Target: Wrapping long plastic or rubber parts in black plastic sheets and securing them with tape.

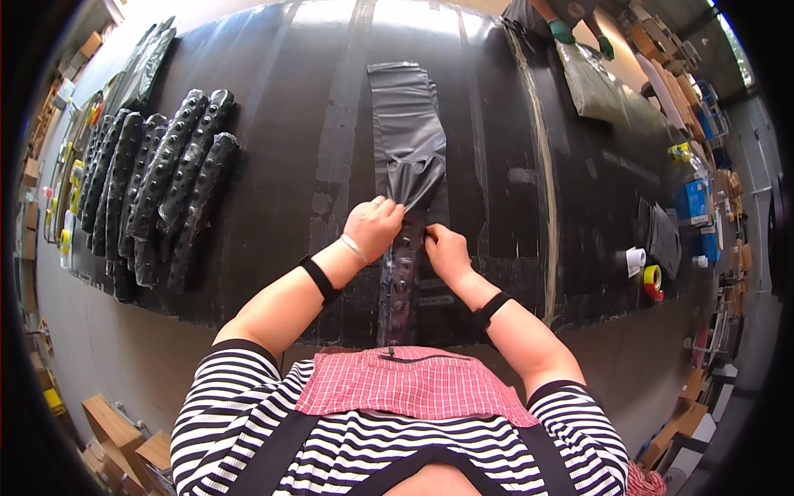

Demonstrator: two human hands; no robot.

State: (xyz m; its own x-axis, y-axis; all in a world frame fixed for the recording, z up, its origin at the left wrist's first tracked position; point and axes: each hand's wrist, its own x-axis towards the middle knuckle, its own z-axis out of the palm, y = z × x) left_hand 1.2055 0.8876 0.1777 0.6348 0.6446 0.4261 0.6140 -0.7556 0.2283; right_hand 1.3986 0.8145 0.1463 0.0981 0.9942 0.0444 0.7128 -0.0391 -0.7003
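Observation:
A long grey plastic bag (407, 116) lies flat on the black table, creased and bunched at its near end. My left hand (374, 227) is closed, pinching the bunched near end. Just to the right, my right hand (447, 252) is closed too, its fingertips at the bag's near right edge; the exact pinch is partly hidden. Between my hands a long roll in dark bubble wrap (400, 289) runs from the bag's mouth toward my body. How far it reaches inside the bag is hidden.
Several dark bubble-wrapped rolls (178, 186) lie piled at the left. White tape (635, 261), red-and-yellow tape (653, 282) and dark folded plastic (662, 240) sit at the right. At the far right, a person with green gloves (562, 31) handles a clear-wrapped package (591, 87).

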